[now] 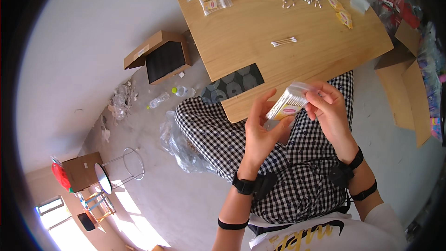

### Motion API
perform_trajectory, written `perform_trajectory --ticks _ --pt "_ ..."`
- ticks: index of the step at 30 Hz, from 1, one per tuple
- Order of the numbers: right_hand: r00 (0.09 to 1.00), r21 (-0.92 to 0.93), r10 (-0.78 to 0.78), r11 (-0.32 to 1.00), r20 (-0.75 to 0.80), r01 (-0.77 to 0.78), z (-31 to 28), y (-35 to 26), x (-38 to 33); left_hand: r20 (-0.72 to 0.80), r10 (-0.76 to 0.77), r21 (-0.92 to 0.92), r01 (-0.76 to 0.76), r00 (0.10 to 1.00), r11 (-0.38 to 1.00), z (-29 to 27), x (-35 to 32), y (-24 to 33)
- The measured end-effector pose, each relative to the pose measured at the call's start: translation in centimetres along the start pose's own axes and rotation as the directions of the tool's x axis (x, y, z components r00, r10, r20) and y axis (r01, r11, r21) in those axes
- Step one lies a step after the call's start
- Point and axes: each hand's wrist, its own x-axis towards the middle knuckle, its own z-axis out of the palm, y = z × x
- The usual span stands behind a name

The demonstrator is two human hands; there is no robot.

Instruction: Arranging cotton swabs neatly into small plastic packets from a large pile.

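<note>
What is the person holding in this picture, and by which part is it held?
A clear bag of cotton swabs: the left hand grips its lower-left part; the right hand's fingers hold its upper-right edge.

Clear bag (292,100) of white cotton swabs (291,97); tilted, held midair.

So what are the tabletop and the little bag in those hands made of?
Tabletop: apparently wood or wood-look laminate, smooth and satiny; pale grain shows. Bag: most likely clear plastic film, thin and glossy; the cotton swabs inside show through.
</note>
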Motion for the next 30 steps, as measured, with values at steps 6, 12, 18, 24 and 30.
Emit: perform_trajectory --ticks 6,12,18,24,30 --pt "0.974 -0.202 -0.178 0.958 0.14 0.204 0.3 -1.2 -0.3 0.061 -0.106 -0.082 0.111 0.993 0.99 -1.0 -2.1 1.7" --pt "0.971 -0.334 -0.209 0.913 0.112 0.235 0.7 -0.9 -0.3 0.115 -0.134 -0.023 0.137 0.984 0.99 -0.4 -2.9 3.7" --pt "0.993 0.015 -0.101 0.995 0.067 0.1 0.5 0.9 -0.9 0.228 0.069 -0.056 -0.058 0.971 0.997 -0.2 -3.7 4.1" --pt "0.941 0.445 0.258 0.831 0.221 -0.333 0.1 2.5 -1.3 0.221 0.08 -0.026 -0.077 0.972 0.997 0.6 -3.9 4.2" --pt "0.889 0.432 0.375 0.778 0.263 -0.457 0.9 2.2 -2.1 0.191 0.096 0.067 -0.11 0.977 0.992 0.2 -4.0 4.1"
